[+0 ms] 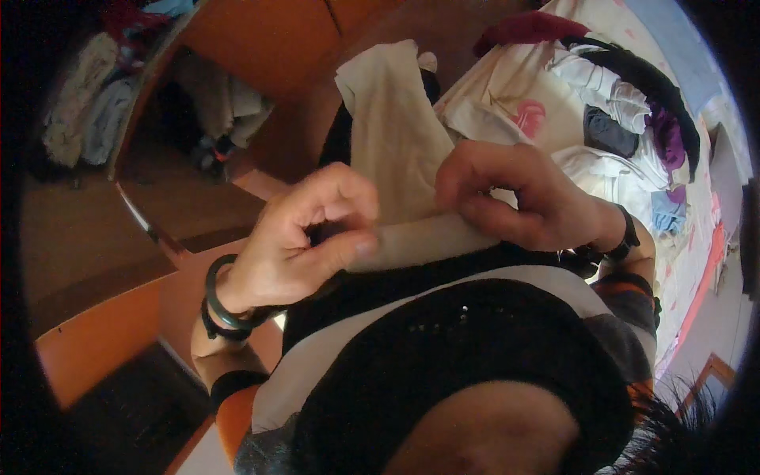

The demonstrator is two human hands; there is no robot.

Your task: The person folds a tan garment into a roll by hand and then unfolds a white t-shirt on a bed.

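A cream cloth garment [398,119] hangs down in front of my body, its near edge folded over into a band. My left hand [314,237], with a dark green bangle at the wrist, pinches the left end of that band between thumb and fingers. At the band's right end, my right hand [504,196] grips the cloth with curled fingers; a black band circles this wrist. The folded edge is stretched between both hands, close to my black top. What the garment is, I cannot tell.
On the right a bed [564,113] with a patterned cream sheet holds a dark grey folded cloth [610,132], white clothes [611,86] and a dark red cloth [528,31]. Open wooden cabinet compartments on the left contain folded textiles [107,119]. An orange-brown panel [267,41] stands beyond.
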